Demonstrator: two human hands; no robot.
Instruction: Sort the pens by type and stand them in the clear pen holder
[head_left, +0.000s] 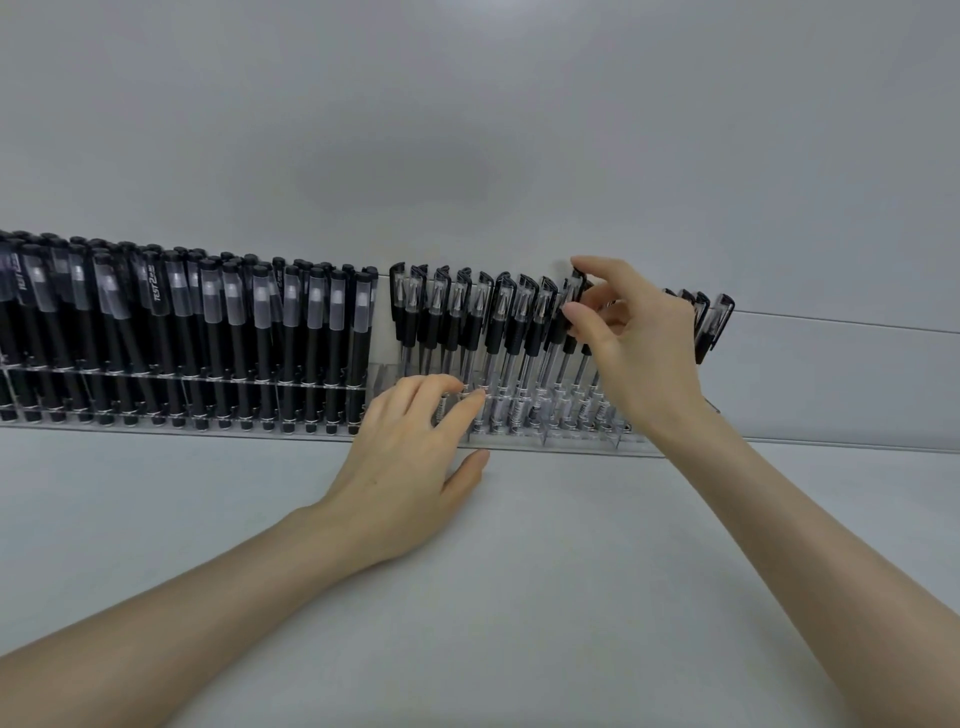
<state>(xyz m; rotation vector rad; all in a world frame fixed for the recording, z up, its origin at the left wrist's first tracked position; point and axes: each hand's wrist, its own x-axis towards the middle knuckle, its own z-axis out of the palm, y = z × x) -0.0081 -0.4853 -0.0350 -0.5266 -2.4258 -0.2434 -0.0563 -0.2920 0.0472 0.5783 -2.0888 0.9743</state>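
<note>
At the clear pen holder (519, 441), seating a clear-barrelled gel pen (574, 291), right hand (639, 343) pinching its cap, left hand (400, 452) loosely curved on its front edge, seemingly gripping nothing. Next: lower straight down.

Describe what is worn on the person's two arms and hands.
Nothing shows: the left hand and right hand are bare, without gloves, rings or watch. The left forearm and right forearm are bare to the picture's edge, no sleeves.
</note>
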